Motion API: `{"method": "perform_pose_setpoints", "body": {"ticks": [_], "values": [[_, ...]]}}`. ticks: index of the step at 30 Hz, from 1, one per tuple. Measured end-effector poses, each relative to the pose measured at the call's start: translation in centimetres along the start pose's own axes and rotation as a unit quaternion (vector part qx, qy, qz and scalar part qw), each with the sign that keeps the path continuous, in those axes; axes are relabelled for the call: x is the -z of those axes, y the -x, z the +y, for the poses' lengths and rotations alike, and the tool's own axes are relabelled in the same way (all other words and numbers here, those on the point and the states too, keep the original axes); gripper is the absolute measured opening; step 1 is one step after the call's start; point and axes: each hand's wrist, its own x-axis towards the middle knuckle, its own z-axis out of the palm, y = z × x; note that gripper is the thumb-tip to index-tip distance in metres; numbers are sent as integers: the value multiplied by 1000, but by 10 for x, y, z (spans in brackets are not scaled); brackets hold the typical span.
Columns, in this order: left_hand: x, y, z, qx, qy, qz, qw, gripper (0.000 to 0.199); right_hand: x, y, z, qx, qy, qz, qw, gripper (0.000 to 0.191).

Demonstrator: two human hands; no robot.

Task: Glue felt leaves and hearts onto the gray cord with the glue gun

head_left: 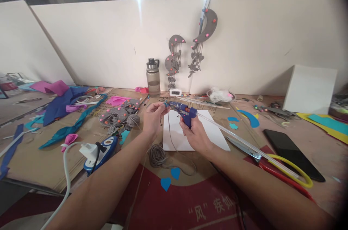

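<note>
My right hand point(193, 134) is wrapped round the handle of a blue glue gun point(187, 114), with a long clear glue stick point(225, 130) out of its back. The gun's nozzle points left, at the fingertips of my left hand point(154, 115). Those fingers are pinched on a small blue piece point(166, 104), partly hidden. Grey yarn point(170, 128) hangs from there over a white sheet point(174, 137) towards a yarn coil point(157, 156). Two blue paper hearts point(165, 184) lie on the cardboard in front.
Scissors point(258, 157) and a black phone point(292, 153) lie at right. A power strip point(104, 152) with a white plug is at left, near grey felt pieces point(119, 114). Behind stand a bottle point(153, 79) and a small clock point(175, 92); moon hangings point(209, 27) are on the white wall.
</note>
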Motion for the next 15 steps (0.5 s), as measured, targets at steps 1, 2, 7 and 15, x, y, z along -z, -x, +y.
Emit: {"method": "perform_pose_setpoints", "body": {"ticks": [1,2,7,15], "values": [[0,0,0,0,1,1,1000,20,0,0,0,1,-1,-1,1000,21],[0,0,0,0,1,2,1000,20,0,0,1,4,-2,-2,1000,21],[0,0,0,1,0,1,1000,20,0,1,1,4,1,6,1000,20],[0,0,0,0,1,-3,1000,19,0,1,1,7,2,7,1000,21]]}}
